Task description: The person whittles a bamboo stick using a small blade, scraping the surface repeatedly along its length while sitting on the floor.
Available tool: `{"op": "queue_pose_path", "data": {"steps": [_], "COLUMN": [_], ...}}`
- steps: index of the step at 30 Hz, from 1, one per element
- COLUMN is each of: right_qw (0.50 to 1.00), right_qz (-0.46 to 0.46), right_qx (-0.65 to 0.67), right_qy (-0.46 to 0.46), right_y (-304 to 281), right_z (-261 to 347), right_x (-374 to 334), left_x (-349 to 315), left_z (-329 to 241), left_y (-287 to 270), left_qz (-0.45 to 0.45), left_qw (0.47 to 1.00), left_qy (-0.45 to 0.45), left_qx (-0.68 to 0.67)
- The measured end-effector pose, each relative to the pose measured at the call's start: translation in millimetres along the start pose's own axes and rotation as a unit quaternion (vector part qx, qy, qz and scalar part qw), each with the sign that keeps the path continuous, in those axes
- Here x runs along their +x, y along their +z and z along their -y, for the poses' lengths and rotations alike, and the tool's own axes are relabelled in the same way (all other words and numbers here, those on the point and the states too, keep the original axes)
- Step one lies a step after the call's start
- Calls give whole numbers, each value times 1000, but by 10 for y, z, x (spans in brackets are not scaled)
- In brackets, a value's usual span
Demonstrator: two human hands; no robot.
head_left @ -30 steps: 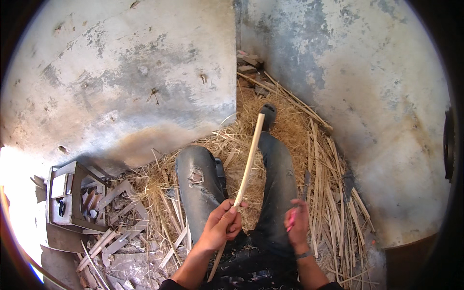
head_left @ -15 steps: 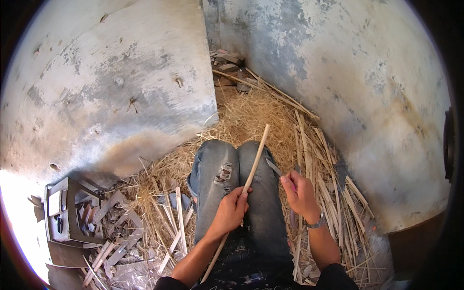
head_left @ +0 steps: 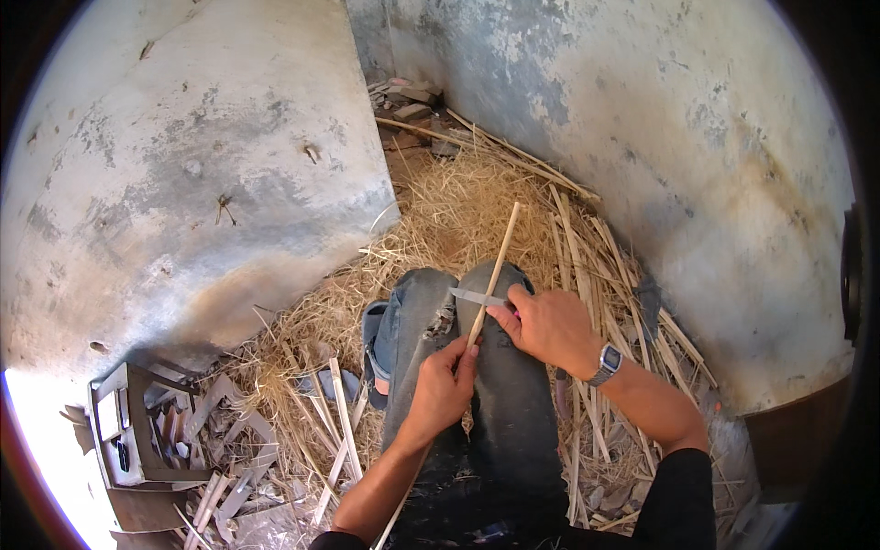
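- Stick (head_left: 499,260) is slanting over the thighs (head_left: 509,403), its far end leaning right.
- Left hand (head_left: 440,390) is gripping it, fingers closed around the middle.
- Right hand (head_left: 555,330) is gripping the knife (head_left: 468,295), fingers closed on handle, blade crossing the stick.

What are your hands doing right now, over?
Left hand gripping long, pale wooden stick. Right hand holding grey metal-bladed knife, blade across stick. Faded denim-covered knees close underneath.
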State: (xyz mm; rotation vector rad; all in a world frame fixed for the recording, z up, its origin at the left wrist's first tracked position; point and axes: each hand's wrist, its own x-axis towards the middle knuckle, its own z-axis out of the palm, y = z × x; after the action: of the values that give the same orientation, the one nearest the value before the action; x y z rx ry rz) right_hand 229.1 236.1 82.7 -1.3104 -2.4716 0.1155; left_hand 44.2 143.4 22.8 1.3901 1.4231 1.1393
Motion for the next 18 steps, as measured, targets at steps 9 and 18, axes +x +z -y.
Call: {"op": "queue_pose_path", "data": {"steps": [9, 18], "right_qw": [985, 977], "right_qz": [151, 187], "right_qx": [-58, -80], "right_qy": [-53, -64], "right_y": [-175, -251], "right_z": [-148, -129], "right_x": [118, 99], "left_x": [-29, -86], "left_z": [-69, 82], "left_y": [30, -3], "left_qz": [1, 28], "left_qw": [999, 992], "left_qy": [-30, -42], "left_qx": [-43, -114]}}
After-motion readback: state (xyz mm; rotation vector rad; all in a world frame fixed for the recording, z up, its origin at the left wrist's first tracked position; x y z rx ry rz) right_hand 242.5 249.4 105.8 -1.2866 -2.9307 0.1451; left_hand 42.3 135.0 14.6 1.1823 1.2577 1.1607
